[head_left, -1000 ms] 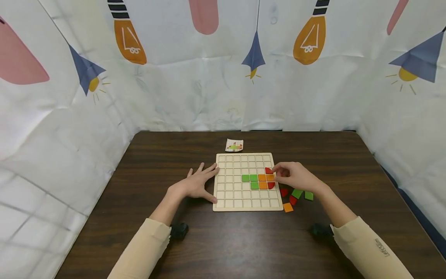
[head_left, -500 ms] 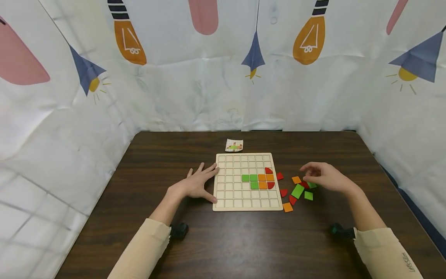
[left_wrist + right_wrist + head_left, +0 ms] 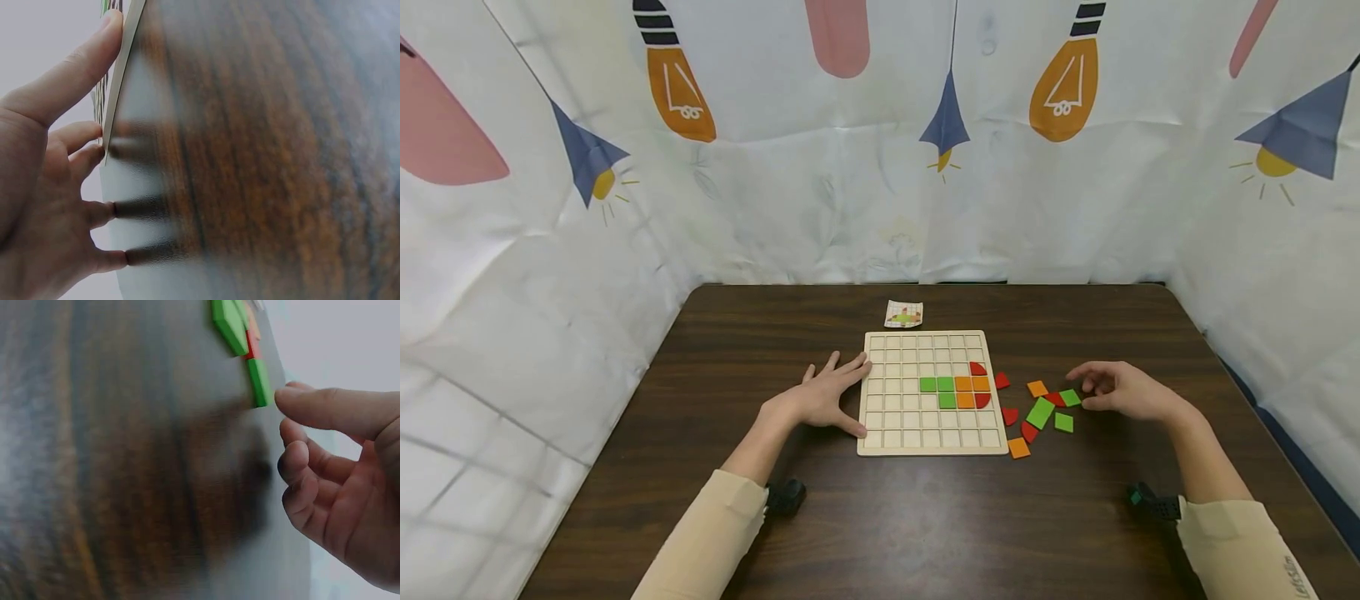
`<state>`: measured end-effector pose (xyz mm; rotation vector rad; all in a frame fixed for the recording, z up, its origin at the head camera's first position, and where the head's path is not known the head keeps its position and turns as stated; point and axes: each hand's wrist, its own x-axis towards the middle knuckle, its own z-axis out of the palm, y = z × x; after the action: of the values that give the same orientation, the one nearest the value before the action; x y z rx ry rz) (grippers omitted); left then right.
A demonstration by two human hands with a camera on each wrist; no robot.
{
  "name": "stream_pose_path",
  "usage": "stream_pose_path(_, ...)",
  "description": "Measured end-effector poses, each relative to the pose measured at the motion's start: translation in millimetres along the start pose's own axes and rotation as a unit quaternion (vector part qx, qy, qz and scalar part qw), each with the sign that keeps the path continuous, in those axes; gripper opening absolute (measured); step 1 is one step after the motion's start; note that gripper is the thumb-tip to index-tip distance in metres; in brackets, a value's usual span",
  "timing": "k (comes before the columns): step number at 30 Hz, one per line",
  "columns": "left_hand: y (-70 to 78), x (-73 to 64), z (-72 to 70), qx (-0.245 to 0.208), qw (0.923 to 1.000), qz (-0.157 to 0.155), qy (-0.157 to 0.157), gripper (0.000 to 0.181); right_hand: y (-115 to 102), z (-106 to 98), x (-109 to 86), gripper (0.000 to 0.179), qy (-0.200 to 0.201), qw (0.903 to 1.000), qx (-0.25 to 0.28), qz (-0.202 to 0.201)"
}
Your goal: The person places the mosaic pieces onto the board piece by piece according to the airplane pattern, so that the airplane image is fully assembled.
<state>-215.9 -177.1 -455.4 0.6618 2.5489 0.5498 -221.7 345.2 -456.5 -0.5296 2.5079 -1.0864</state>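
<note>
At the nine o'clock edge of the wooden board (image 3: 895,422), the left hand (image 3: 816,400) spread its grip wide, thumb and forefinger touching it, while green, orange and red tiles (image 3: 947,384) sat toward the board's three o'clock side. Well out past three o'clock, the right hand (image 3: 1126,392) was just beside a green tile (image 3: 1070,398) among loose tiles (image 3: 1041,412) on the bench (image 3: 910,525), its grip loosely curled, a narrow gap between thumb and fingers. A picture card (image 3: 903,314) lay near the board's twelve o'clock edge.
</note>
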Motion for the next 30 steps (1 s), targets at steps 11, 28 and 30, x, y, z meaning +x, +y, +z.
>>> stream_pose_path(11, 0.8, 0.7, 0.4, 0.004, 1.0000, -0.001, -0.001, 0.114, 5.1, 6.1, 3.3, 0.031, 0.012, 0.9997, -0.015, 0.012)
stream_pose_path(28, -1.9, 2.0, 2.2, 0.004, 1.0000, -0.005, -0.001, 0.115, 7.0, 9.1, 2.3, 0.025, 0.021, 0.9985, -0.048, 0.012)
stream_pose_path(30, -1.8, 1.8, 2.4, 0.004, 1.0000, -0.004, -0.002, 0.115, 7.7, 9.0, 1.7, 0.024, 0.023, 0.9983, -0.053, 0.006)
